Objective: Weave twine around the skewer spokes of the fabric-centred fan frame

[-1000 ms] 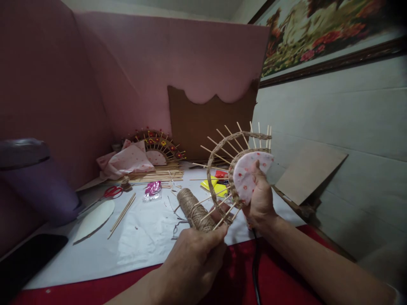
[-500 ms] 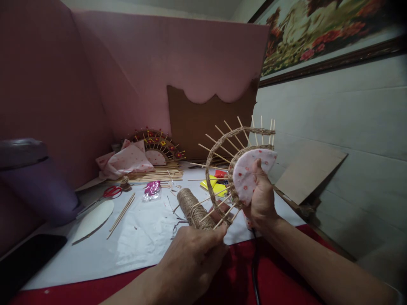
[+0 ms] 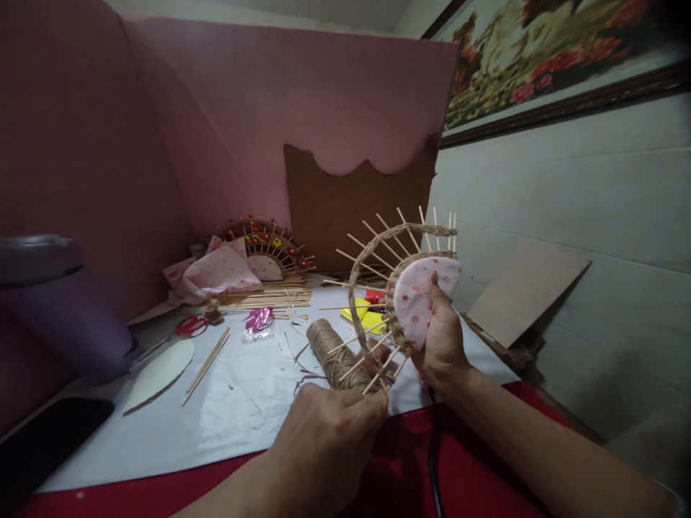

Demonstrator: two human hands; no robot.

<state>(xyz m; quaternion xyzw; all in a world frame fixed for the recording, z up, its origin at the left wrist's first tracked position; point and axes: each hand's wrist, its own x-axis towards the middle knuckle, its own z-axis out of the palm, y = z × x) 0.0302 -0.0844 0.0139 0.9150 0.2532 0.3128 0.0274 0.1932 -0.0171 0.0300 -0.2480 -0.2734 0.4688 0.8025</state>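
My right hand (image 3: 443,344) grips a half-round fan frame (image 3: 378,248) made of wooden skewers and woven jute twine, my thumb pressing on its pink flowered fabric centre (image 3: 418,291). Closed in a pinch, my left hand (image 3: 324,446) holds the twine at the frame's lower edge, close to the skewer tips. The jute twine spool (image 3: 332,349) lies on the white paper just behind my left hand.
On the white paper (image 3: 237,403) lie red-handled scissors (image 3: 186,327), loose skewers (image 3: 208,363), a white half-round card (image 3: 159,370), a pink packet (image 3: 259,320) and yellow pieces (image 3: 359,315). A finished fan (image 3: 267,248), pink cloth (image 3: 216,277) and a skewer pile stand behind. A black cable (image 3: 435,460) crosses the red cloth.
The fan frame rose slightly and then came back down. My left hand shifted a little at the frame's lower edge, and the spool tilted to lie further back.
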